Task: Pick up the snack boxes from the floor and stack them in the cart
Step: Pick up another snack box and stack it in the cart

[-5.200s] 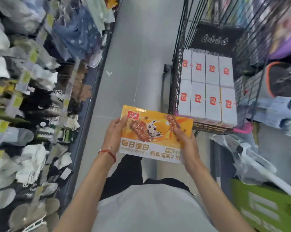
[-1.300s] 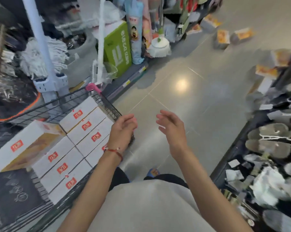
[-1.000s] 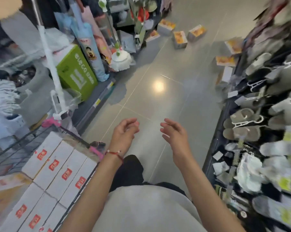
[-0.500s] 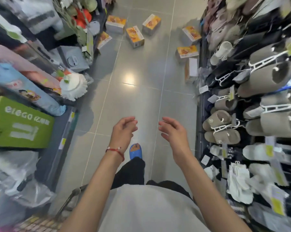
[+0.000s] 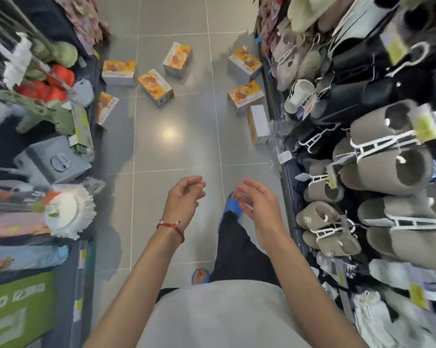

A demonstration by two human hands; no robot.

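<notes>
Now | your hands: left [image 5: 186,197], right [image 5: 255,200] both empty, fingers loose | boxes [image 5: 156,87] on floor [image 5: 174,151]: likely light, stiff card | grip long sides

The cart has dropped out of view, and the orange box held five seconds ago is gone from both the left hand [image 5: 186,197] and right hand [image 5: 258,204]. The snack boxes [image 5: 156,87] scattered on the floor [image 5: 171,151] now lie straight ahead and closer, and a blue shoe [image 5: 230,205] has stepped forward beneath the right hand.
</notes>
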